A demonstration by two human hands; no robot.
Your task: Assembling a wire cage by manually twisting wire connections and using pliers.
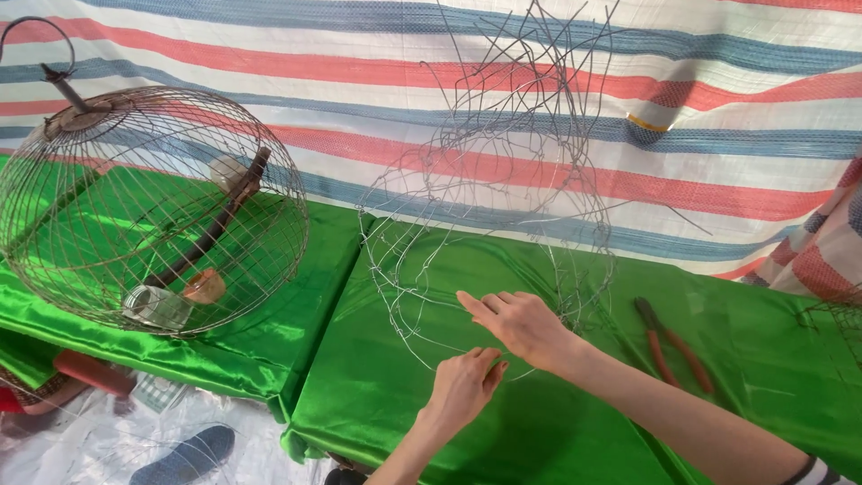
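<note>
1. Looking down through the head camera, I see 2 tables draped in shiny green cloth [503,422], pushed close together with a narrow gap between them.
2. Behind them hangs a woven tarp [359,54] in white, red and blue stripes that fills the whole background; pale sheeting covers the ground at lower left, where 1 dark shoe sole [184,456] lies.
3. I count 1 unfinished wire frame [503,207] standing on the nearer table, its lower hoops rounded and its upper ends splayed loose and bent against the tarp.
4. My right hand [521,325] reaches in from the lower right, fingers extended and partly curled on the frame's lower wires; I cannot tell whether it pinches one.
5. My left hand [465,384] sits just below it, fingers bunched at the lowest hoop of the frame, apparently pinching a wire, though the strand is too thin to confirm.
6. I count 1 pair of red-handled pliers [669,346] lying flat on the cloth just right of the frame, untouched by either hand.
7. I count 1 finished round cage [153,207] tilted on the left table, with a hook on top, a wooden perch inside and 2 small cups at its base.
8. At the right edge, 1 more bit of wire mesh [840,314] shows, cut off by the picture.
</note>
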